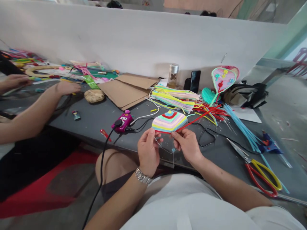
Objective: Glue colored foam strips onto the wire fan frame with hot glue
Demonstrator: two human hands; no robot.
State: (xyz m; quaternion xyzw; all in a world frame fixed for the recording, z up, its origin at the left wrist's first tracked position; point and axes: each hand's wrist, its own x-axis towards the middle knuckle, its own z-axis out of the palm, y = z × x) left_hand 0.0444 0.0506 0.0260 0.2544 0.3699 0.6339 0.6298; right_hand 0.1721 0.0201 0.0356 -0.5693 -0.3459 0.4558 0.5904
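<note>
Between my two hands is a striped pipe-cleaner piece (169, 122), with bands of pink, yellow, blue, white and red. My left hand (150, 148) pinches its lower left corner. At the lower right edge, my right hand (187, 143) grips the piece along with a red pipe cleaner (203, 115), whose free end sticks out up and to the right. A thin pale strand hangs below the piece, with a small blue bit (173, 150) near it. Beyond it lies a pile of yellow, white and pink pipe cleaners (172, 97).
Scissors (255, 172), a blue glue gun (271, 145) and blue pipe cleaners (242, 127) lie right. A purple power socket (122, 121) with cords sits left. Behind are cardboard (127, 91), a jar (173, 76), a phone (195, 80) and a pink fan shape (223, 79). Another person's hand (68, 87) works at far left.
</note>
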